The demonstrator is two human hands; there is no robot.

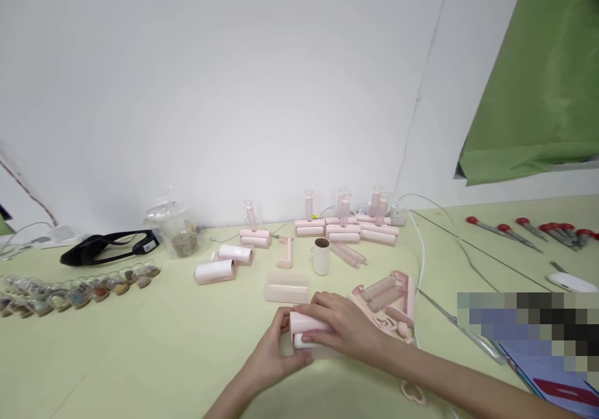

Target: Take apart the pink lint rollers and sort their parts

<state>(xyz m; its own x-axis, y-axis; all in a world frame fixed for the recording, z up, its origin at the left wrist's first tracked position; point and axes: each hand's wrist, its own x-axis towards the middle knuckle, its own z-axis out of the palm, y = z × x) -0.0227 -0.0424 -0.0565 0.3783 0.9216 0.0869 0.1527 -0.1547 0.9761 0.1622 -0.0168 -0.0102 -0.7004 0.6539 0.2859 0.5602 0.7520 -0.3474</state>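
Between my two hands is a pink and white case, low in the middle of the view. My left hand grips its left end, with the thumb below and the fingers behind. My right hand wraps over its top and right side, the thumb across the front. Just beyond lies a translucent pale case. A white cup stands farther back. To the right of my right hand are pink frame parts and clear tubes. A pink L-shaped part lies left of the cup.
Two white rolls lie on the left. Pink cases with upright tubes line the wall. Small glass domes and a black strap are far left. Cables, red-handled tools and a pixelated area are right.
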